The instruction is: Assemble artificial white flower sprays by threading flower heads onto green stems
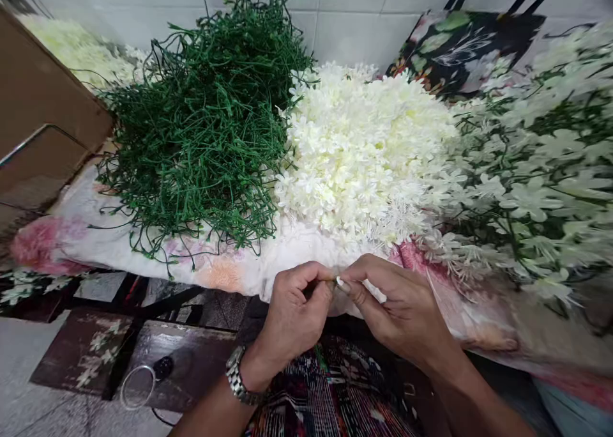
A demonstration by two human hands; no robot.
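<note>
Both hands meet at the cloth's front edge, fingertips nearly touching. My left hand (301, 306), with a metal watch on its wrist, is closed in a pinch; whatever it grips is mostly hidden by the fingers. Thumb and forefinger of my right hand (397, 303) pinch a small white flower piece (340, 281), of which only a bit shows. Just beyond them lies a heap of loose white artificial flowers (359, 149). Left of that rises a tall pile of green plastic stems (211, 124).
Finished-looking white flower sprays with green stems (531, 194) spread along the right. A cardboard box (43, 98) stands at the left, a dark floral bag (464, 47) by the tiled wall. Below left are a wooden stool (201, 354) and a clear ring-shaped object (138, 387).
</note>
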